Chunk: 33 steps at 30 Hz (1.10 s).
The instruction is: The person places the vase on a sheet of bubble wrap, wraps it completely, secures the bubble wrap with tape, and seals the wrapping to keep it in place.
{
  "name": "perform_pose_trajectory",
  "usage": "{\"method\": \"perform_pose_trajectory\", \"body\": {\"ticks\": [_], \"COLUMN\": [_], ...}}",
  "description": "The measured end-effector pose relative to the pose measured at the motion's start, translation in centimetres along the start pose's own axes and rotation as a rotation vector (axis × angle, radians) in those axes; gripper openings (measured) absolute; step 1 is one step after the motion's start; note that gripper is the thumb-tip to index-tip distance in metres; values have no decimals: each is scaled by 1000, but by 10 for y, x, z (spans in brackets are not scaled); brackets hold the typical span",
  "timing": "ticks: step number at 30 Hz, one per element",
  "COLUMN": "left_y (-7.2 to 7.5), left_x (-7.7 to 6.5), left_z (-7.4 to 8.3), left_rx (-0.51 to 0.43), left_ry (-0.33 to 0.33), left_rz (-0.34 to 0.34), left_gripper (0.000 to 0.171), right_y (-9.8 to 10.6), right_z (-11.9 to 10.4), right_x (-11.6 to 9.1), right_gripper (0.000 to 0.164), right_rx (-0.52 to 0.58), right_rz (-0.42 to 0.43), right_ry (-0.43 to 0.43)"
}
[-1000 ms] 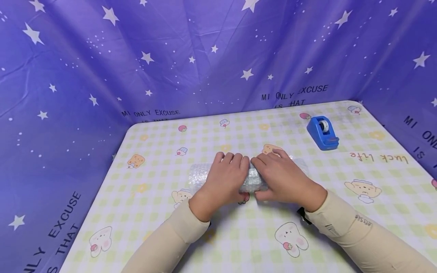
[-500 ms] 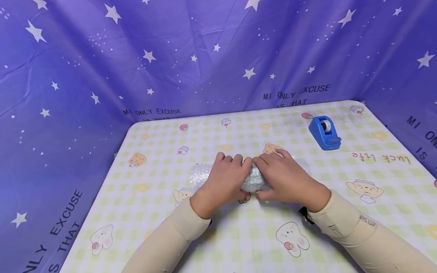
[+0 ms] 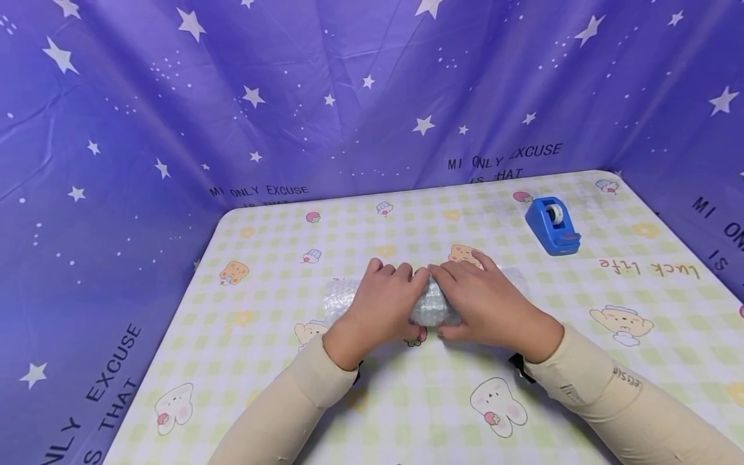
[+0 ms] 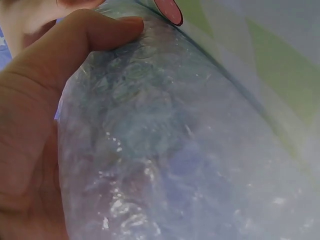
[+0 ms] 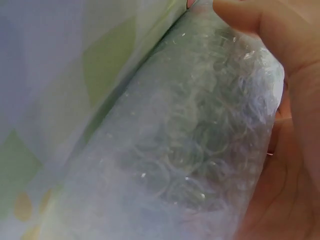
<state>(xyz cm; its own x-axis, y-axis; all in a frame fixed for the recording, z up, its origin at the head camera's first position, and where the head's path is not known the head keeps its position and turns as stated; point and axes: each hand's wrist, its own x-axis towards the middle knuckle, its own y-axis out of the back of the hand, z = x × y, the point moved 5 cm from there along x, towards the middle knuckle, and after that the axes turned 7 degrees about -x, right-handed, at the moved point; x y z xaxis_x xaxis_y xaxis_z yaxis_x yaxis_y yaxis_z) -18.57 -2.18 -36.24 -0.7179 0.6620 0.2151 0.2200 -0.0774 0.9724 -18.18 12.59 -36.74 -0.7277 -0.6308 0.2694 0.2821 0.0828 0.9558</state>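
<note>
A roll of clear bubble wrap [image 3: 430, 306] lies crosswise on the table, its two ends showing beyond the hands. Over its left half the left hand [image 3: 386, 300] curves, fingers on the far side and thumb on the near side. The right hand [image 3: 491, 303] grips the right half the same way, index fingers almost meeting at the middle. In the left wrist view the thumb [image 4: 107, 35] presses the bubble wrap [image 4: 150, 130]. The right wrist view has the other thumb [image 5: 245, 15] against the bubble wrap [image 5: 185, 135]. Whatever is inside the roll cannot be made out.
A blue tape dispenser [image 3: 552, 226] with a white roll stands at the back right of the table. The table [image 3: 418, 413] has a green checked cover with cartoon prints. A purple curtain [image 3: 349, 97] with stars hangs behind and at both sides.
Both hands keep their hold on the bubble wrap with barely any movement. The whole view has shifted slightly since the first frame.
</note>
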Motion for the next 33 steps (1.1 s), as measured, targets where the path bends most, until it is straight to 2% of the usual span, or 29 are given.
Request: {"method": "perform_pose_trajectory", "body": {"ticks": [8, 22, 33], "left_y": [0, 0, 1], "left_x": [0, 0, 0], "left_z": [-4, -10, -10], "left_rx": [-59, -131, -146], "left_ry": [20, 11, 0], "left_rz": [-43, -52, -28], "left_gripper": [91, 89, 82], "right_y": [2, -2, -6], "right_z": [-2, -9, -12], "right_x": [0, 0, 2], "right_gripper": [103, 100, 85], "right_rx": [-18, -66, -106], "right_rz": [6, 4, 19], "right_ry": [7, -12, -33]}}
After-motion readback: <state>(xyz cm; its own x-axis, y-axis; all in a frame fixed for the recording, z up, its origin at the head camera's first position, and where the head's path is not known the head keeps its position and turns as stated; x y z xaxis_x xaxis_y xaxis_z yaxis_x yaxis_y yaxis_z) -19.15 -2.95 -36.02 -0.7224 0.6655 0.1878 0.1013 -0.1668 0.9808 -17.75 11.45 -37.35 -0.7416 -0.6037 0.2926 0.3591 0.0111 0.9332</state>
